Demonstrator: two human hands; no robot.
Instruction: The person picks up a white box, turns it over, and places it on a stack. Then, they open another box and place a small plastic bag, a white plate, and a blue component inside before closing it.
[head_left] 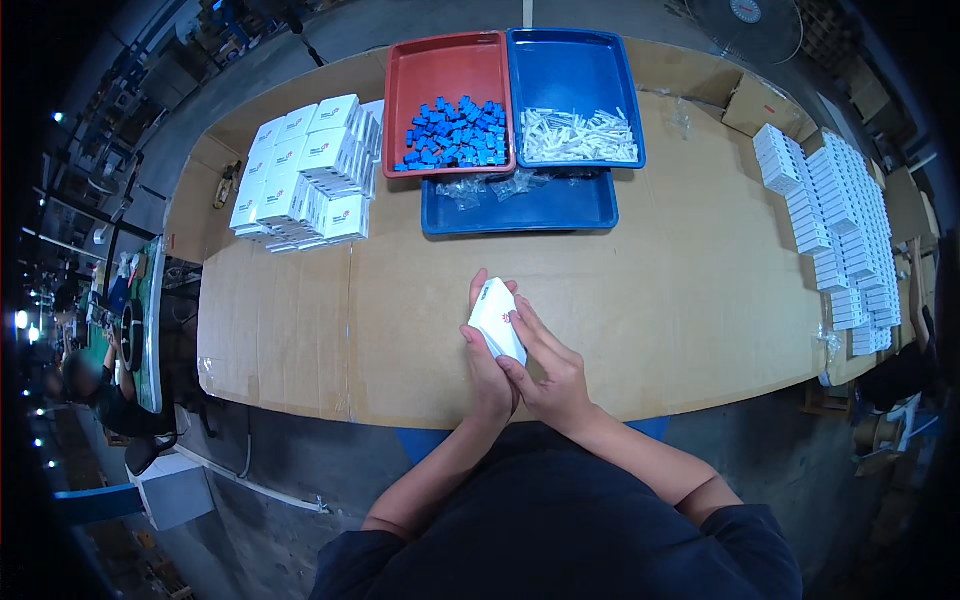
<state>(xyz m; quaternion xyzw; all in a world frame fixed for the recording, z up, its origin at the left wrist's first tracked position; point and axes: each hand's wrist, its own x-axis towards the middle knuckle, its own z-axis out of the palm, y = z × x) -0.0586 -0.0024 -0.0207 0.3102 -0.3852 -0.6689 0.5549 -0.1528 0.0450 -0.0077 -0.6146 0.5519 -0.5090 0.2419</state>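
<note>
The left fingers point(478, 288) and right fingers point(538, 332) are wrapped around a small white cardboard box point(497, 328), gripping it over the brown cardboard-covered surface point(660, 290). Ahead of the fingers sit a red rectangular plastic tray point(440, 75) of small blue pieces point(458, 135) and a blue rectangular plastic tray point(570, 75) of slim white pieces point(580, 138); white box stacks point(290, 172) stand forward-left of the fingers.

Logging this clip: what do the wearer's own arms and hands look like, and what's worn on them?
The left hand and right hand are bare, with no gloves. The forearms are uncovered, and short, dark navy sleeves match the shirt.
</note>
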